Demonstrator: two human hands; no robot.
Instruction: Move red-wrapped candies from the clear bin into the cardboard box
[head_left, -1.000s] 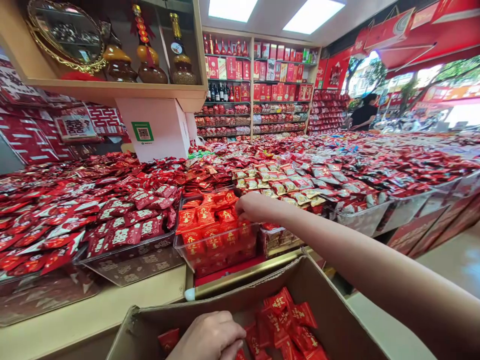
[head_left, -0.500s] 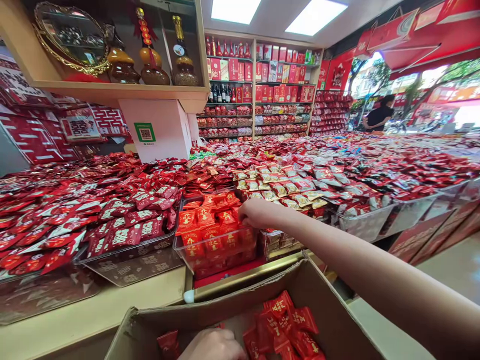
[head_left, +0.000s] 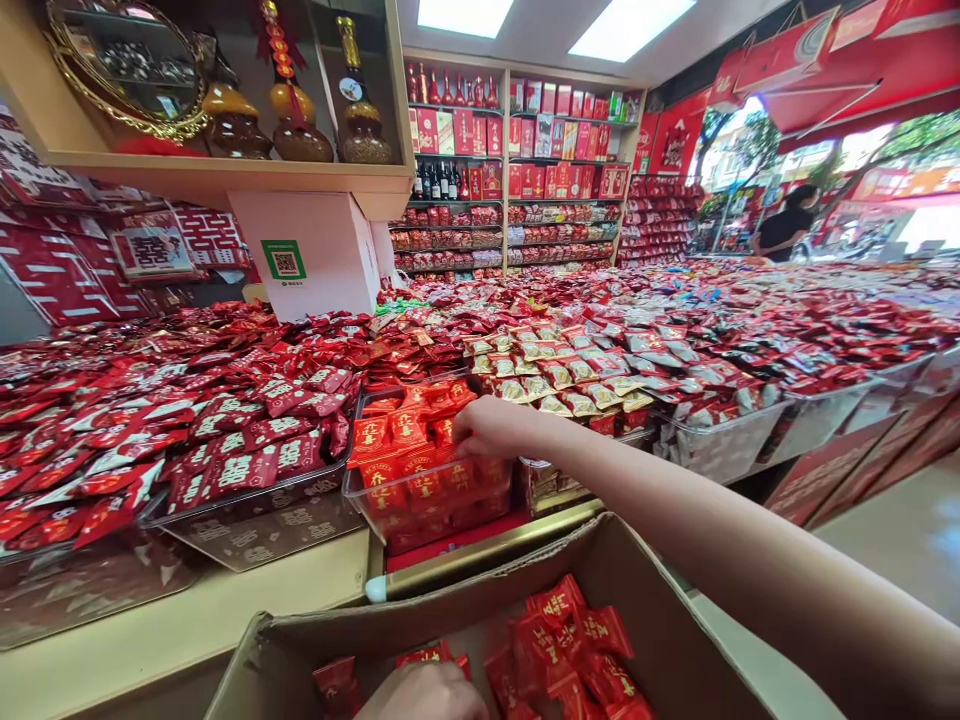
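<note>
Before shelves (head_left: 505,140), mid-frame sweets (head_left: 409,428) are apparently arranged by the right hand (head_left: 489,426), the left hand (head_left: 426,693) below, holds indiscernible, neatness likely needed.

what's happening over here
A person at a counter of wrapped packets is working with both hands. The right hand reaches into a clear bin, at its red packets. The left hand is down in a cardboard box, beside some loose packets. Whether either grip holds anything is hidden. Someone in dark clothing is in the background.
</note>
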